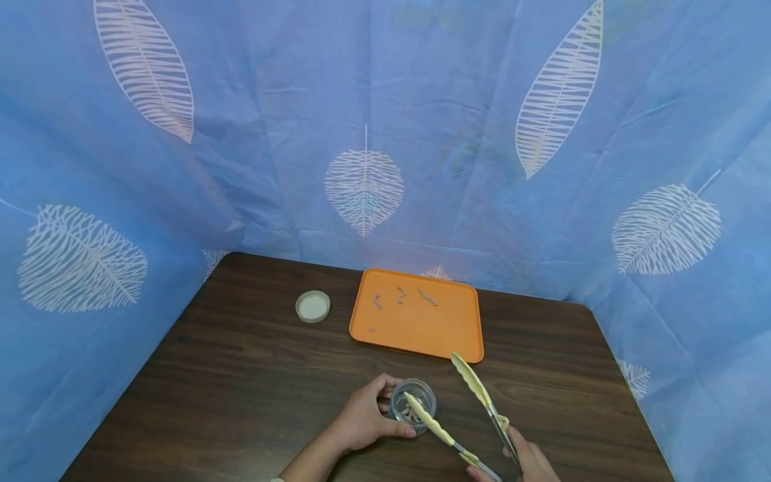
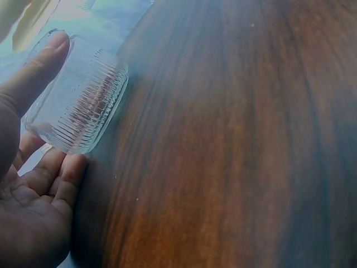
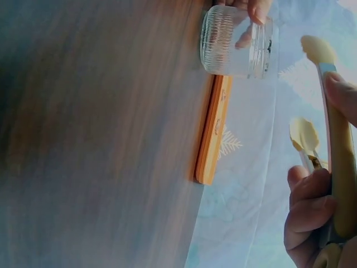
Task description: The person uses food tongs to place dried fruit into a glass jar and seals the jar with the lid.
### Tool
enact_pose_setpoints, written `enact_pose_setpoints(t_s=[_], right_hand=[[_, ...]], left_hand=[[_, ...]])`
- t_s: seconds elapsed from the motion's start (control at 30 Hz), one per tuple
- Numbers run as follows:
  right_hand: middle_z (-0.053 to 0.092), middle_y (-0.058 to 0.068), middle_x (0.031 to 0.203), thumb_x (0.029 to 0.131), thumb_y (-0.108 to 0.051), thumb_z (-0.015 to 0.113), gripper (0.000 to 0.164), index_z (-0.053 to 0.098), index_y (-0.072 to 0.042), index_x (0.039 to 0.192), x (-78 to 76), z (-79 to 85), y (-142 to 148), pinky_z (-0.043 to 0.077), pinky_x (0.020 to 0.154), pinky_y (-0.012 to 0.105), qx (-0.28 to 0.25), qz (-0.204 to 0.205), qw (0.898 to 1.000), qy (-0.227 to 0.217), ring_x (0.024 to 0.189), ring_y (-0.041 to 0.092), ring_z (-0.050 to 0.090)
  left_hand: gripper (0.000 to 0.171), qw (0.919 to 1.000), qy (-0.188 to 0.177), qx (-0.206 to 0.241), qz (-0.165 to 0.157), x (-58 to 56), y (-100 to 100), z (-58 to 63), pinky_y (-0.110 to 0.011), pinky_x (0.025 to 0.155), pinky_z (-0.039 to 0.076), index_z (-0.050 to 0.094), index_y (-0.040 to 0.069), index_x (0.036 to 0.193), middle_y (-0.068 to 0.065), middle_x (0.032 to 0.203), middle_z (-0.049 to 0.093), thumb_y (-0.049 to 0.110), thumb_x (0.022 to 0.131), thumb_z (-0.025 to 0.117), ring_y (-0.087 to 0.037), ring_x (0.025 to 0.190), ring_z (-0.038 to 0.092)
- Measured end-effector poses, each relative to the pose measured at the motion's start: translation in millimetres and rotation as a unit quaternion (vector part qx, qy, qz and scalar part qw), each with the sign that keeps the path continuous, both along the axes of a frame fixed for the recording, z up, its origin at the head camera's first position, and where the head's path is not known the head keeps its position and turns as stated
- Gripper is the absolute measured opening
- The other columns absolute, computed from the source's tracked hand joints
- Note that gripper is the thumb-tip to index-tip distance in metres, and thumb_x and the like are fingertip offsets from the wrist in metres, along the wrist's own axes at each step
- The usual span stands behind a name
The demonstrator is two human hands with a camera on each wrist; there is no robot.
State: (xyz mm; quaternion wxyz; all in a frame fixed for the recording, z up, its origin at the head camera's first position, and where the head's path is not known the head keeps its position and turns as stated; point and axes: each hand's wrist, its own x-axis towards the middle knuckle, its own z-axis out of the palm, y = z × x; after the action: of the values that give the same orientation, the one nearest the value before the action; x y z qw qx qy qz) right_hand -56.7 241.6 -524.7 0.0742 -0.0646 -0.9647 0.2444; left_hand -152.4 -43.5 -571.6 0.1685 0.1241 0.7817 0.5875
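- We judge the step in hand to be aiming the long metal tongs with pale yellow scalloped tips [image 1: 472,380] at the clear, round glass jar with ribbed sides [image 2: 83,89]: 1 tip lies over the jar's mouth, the other well to the right, outside it.
- The right hand [image 1: 530,458] has its fingers curled round the tongs, whose 2 arms stand wide apart.
- The left hand [image 1: 369,415] holds the jar, thumb and fingers clamped on opposite sides.
- The next move, as we read it, calls for bringing both tips together within the mouth while the jar is kept steady.
- We find the jar nearer us than the rectangular orange tray [image 1: 440,328]; whether it touches the brown wood-grain table [image 1: 241,375], we cannot tell.
- The glass is see-through and uncovered, with several small, pale brown, curved pieces [image 1: 409,413] inside.
- On the tray we see 3 thin greyish bent strips [image 1: 428,298] and 1 tiny bit [image 1: 371,329].
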Motion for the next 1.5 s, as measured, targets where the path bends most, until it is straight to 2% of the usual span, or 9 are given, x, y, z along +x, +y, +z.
enact_pose_setpoints(t_s=[0.23, 0.4, 0.47, 0.67, 0.77, 0.9, 1.07, 1.3, 1.5], right_hand=[[0.076, 0.016, 0.111, 0.075, -0.057, 0.096, 0.1, 0.059, 0.002, 0.148, -5.7, 21.3, -6.2, 0.045, 0.057, 0.022, -0.014, -0.063, 0.997, -0.038, 0.066, 0.01, 0.055], [0.076, 0.012, 0.107, 0.075, -0.049, 0.099, 0.093, 0.063, 0.001, 0.145, -17.5, 21.9, -4.6, 0.043, 0.056, 0.021, 0.001, -0.071, 0.997, 0.007, 0.064, 0.006, 0.052], [0.074, 0.013, 0.109, 0.077, -0.048, 0.097, 0.093, 0.062, 0.003, 0.145, -24.3, 23.0, -2.8, 0.042, 0.056, 0.023, 0.003, -0.067, 0.998, -0.001, 0.066, 0.008, 0.052], [0.066, 0.022, 0.117, 0.088, -0.063, 0.084, 0.105, 0.046, 0.009, 0.154, -48.7, 25.5, 8.6, 0.046, 0.062, 0.03, -0.018, -0.05, 0.993, -0.101, 0.078, 0.017, 0.058], [0.065, 0.023, 0.118, 0.091, -0.062, 0.082, 0.105, 0.042, 0.009, 0.157, -58.3, 23.7, 13.2, 0.046, 0.062, 0.032, -0.025, -0.045, 0.991, -0.126, 0.08, 0.02, 0.059], [0.064, 0.026, 0.122, 0.093, -0.057, 0.081, 0.1, 0.042, 0.008, 0.158, -69.5, 21.3, 16.4, 0.049, 0.064, 0.036, -0.031, -0.027, 0.992, -0.12, 0.086, 0.024, 0.062], [0.063, 0.029, 0.129, 0.096, -0.065, 0.075, 0.104, 0.04, 0.011, 0.158, -83.5, 22.4, 18.7, 0.057, 0.073, 0.045, -0.015, -0.003, 0.994, -0.105, 0.101, 0.034, 0.068], [0.064, 0.032, 0.131, 0.097, -0.066, 0.072, 0.106, 0.04, 0.015, 0.157, -105.8, 26.5, 21.8, 0.052, 0.067, 0.036, 0.01, 0.022, 0.995, -0.093, 0.088, 0.026, 0.064], [0.067, 0.027, 0.122, 0.095, -0.068, 0.073, 0.106, 0.044, 0.013, 0.157, -127.0, 21.5, 25.7, 0.053, 0.068, 0.039, 0.034, 0.049, 0.995, -0.086, 0.088, 0.026, 0.064]], left_hand=[[0.073, 1.0, -0.003, -0.005, 0.004, -1.2, 1.4, -3.1, -0.022, 0.093, 0.057, 0.065, 0.022, 0.138, -0.002, 0.129, 0.07, 0.027, 0.076, 0.102, -0.011, 0.112, 0.061], [0.073, 0.9999, -0.003, -0.014, 0.007, -0.9, 2.1, -4.1, -0.023, 0.091, 0.057, 0.066, 0.023, 0.137, -0.002, 0.127, 0.07, 0.028, 0.074, 0.103, -0.012, 0.11, 0.062], [0.073, 0.9999, -0.004, -0.014, 0.008, -0.6, 2.3, -3.8, -0.023, 0.091, 0.057, 0.066, 0.023, 0.137, -0.001, 0.127, 0.07, 0.027, 0.074, 0.103, -0.012, 0.11, 0.062], [0.072, 0.9999, -0.01, -0.011, 0.007, 0.6, 2.7, -2.9, -0.023, 0.091, 0.056, 0.066, 0.023, 0.136, -0.001, 0.126, 0.07, 0.026, 0.074, 0.103, -0.012, 0.109, 0.061], [0.071, 0.9999, -0.012, -0.01, 0.006, 0.9, 2.5, -2.8, -0.022, 0.09, 0.055, 0.067, 0.022, 0.135, 0.0, 0.125, 0.071, 0.026, 0.075, 0.103, -0.011, 0.107, 0.061], [0.07, 0.9999, -0.011, -0.007, 0.008, 0.5, 2.1, -3.3, -0.022, 0.089, 0.054, 0.067, 0.024, 0.135, 0.001, 0.125, 0.072, 0.026, 0.075, 0.103, -0.01, 0.104, 0.061], [0.07, 0.9999, -0.01, -0.009, 0.007, -0.6, 1.5, -4.3, -0.023, 0.088, 0.053, 0.067, 0.025, 0.135, 0.001, 0.122, 0.071, 0.028, 0.075, 0.103, -0.011, 0.104, 0.061], [0.07, 0.9998, -0.02, -0.008, 0.007, -1.3, 0.9, -3.0, -0.024, 0.089, 0.053, 0.067, 0.025, 0.135, 0.002, 0.122, 0.07, 0.028, 0.074, 0.103, -0.013, 0.106, 0.06], [0.072, 0.9996, -0.025, -0.005, 0.006, -1.1, 1.2, -1.8, -0.024, 0.089, 0.054, 0.067, 0.024, 0.136, 0.001, 0.124, 0.07, 0.027, 0.074, 0.103, -0.014, 0.107, 0.06]])
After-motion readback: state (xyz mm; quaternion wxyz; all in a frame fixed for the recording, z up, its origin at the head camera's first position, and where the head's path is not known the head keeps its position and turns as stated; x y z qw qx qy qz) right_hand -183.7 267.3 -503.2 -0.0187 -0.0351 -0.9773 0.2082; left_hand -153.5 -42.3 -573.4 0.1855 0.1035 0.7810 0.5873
